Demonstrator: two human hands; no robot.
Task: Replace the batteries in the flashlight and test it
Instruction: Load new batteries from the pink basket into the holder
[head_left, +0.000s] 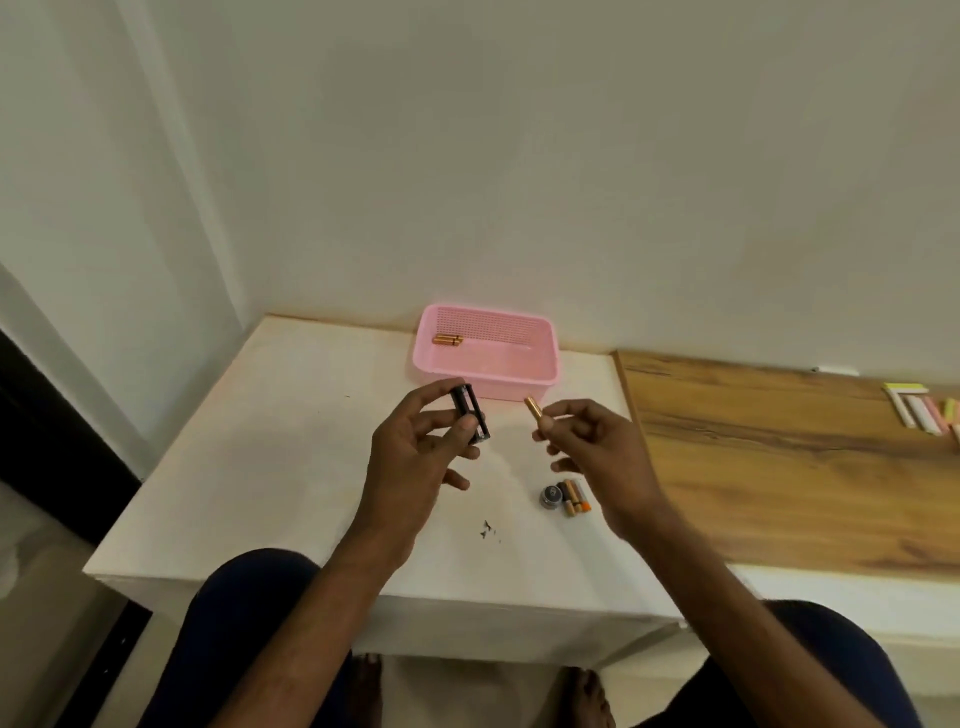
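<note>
My left hand (415, 452) holds a black battery holder (470, 414) between thumb and fingers, above the white table (291, 467). My right hand (587, 447) pinches a gold battery (533, 407) by one end, its free end pointing up and left toward the holder, a short gap apart. Under my right hand on the table lie a dark round flashlight cap (551, 497) and a few batteries (575, 497) side by side. Two more gold batteries (448, 340) lie in the left corner of the pink basket (540, 382).
The pink basket stands at the back of the white table against the wall. A wooden surface (779, 467) adjoins on the right, with several pastel sticks (919, 410) at its far right. Small dark specks (487, 529) lie near the table's front. My knees are below the table edge.
</note>
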